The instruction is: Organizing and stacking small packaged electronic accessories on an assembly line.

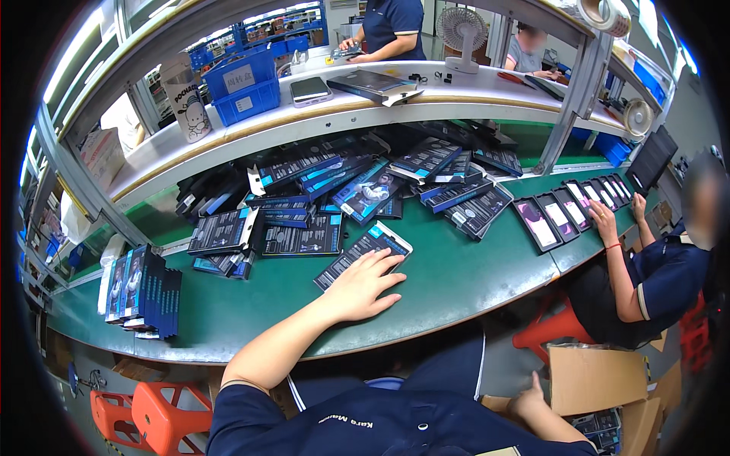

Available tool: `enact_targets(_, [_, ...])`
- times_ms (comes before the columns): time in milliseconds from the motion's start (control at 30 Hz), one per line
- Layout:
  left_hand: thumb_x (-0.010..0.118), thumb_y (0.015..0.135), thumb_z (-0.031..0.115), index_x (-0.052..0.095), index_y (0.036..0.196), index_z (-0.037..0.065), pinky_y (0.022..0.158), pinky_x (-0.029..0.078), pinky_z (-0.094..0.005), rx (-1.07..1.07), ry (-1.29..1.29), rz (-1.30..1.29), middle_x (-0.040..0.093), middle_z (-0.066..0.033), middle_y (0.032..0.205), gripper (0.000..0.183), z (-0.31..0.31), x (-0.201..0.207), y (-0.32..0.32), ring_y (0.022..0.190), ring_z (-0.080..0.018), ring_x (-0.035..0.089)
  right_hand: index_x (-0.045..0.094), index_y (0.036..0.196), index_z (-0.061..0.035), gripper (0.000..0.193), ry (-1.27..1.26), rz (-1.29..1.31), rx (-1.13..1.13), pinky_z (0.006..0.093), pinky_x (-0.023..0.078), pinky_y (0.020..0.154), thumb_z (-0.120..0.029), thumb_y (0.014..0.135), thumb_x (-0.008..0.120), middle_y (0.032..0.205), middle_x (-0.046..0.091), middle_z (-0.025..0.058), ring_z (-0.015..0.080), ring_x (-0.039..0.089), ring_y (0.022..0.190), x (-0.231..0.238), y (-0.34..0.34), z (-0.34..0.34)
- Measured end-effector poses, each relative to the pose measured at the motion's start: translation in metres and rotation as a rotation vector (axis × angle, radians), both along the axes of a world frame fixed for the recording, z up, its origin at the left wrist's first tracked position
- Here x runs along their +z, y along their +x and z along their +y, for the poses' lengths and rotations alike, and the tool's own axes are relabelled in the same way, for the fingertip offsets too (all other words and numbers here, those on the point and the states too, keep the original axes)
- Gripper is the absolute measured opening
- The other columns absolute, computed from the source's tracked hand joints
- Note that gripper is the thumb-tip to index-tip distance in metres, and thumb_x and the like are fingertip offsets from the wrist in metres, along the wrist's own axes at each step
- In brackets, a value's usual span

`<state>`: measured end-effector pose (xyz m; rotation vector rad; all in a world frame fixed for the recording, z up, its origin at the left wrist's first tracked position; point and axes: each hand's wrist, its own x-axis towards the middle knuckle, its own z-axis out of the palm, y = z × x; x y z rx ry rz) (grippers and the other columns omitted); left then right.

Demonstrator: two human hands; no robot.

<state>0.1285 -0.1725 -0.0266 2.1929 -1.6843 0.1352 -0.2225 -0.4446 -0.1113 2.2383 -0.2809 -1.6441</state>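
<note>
My left hand [365,285] lies on a flat black and blue retail box [344,264] on the green worktable [296,327]. Its fingers are spread over the box's right part, and the thumb points out across the tabletop. Low on the right, my right hand [532,401] hangs below the table edge beside an open cardboard carton [597,374]. Its thumb sticks up; the other fingers are mostly hidden, so whether they hold anything is unclear. Just beyond the left hand rises a loose heap of similar boxes [369,190].
A neat row of upright boxes [141,292] stands at the left. Rightward, a co-worker's hands [604,220] touch a line of black trays [536,224]. A shelf [456,91] above carries a blue bin [242,83], a phone [310,90] and a fan [461,38]. Red stools [163,418] stand below.
</note>
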Motion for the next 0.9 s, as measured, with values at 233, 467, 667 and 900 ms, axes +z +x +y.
enact_targets(233, [0.061, 0.092, 0.034, 0.062, 0.123, 0.009, 0.116, 0.028, -0.0478, 0.008, 0.000, -0.018, 0.045, -0.0152, 0.144, 0.040, 0.005, -0.002, 0.000, 0.139, -0.0344, 0.036, 0.054, 0.140, -0.0152, 0.053, 0.288, 0.076, -0.267, 0.0371, 0.047, 0.098, -0.043, 0.094, 0.052, 0.135, 0.059, 0.0131, 0.0260, 0.059, 0.123, 0.029, 0.027, 0.021])
enact_targets(467, [0.060, 0.093, 0.034, 0.060, 0.125, 0.009, 0.116, 0.027, -0.0493, -0.016, 0.001, -0.009, 0.044, -0.0152, 0.146, 0.040, -0.001, -0.004, 0.001, 0.139, -0.0367, 0.036, 0.054, 0.138, -0.0143, 0.052, 0.318, 0.082, -0.325, 0.0367, 0.048, 0.094, -0.041, 0.094, 0.054, 0.129, 0.061, 0.0136, 0.0260, 0.061, 0.117, 0.103, 0.085, -0.154])
enact_targets(667, [0.060, 0.092, 0.034, 0.062, 0.121, 0.007, 0.116, 0.028, -0.0487, -0.013, -0.075, -0.012, 0.046, -0.0158, 0.143, 0.039, 0.008, -0.008, 0.005, 0.137, -0.0360, 0.038, 0.055, 0.137, -0.0135, 0.051, 0.315, 0.098, -0.339, 0.0363, 0.050, 0.090, -0.040, 0.093, 0.056, 0.123, 0.064, 0.0141, 0.0260, 0.063, 0.111, 0.087, 0.008, -0.245])
enact_targets(900, [0.060, 0.093, 0.035, 0.062, 0.123, 0.009, 0.115, 0.028, -0.0489, -0.012, -0.031, -0.005, 0.043, -0.0156, 0.145, 0.040, 0.008, -0.010, 0.003, 0.139, -0.0361, 0.036, 0.056, 0.135, -0.0125, 0.050, 0.340, 0.121, -0.315, 0.0358, 0.051, 0.086, -0.038, 0.092, 0.058, 0.116, 0.066, 0.0146, 0.0259, 0.066, 0.104, 0.097, 0.033, -0.317])
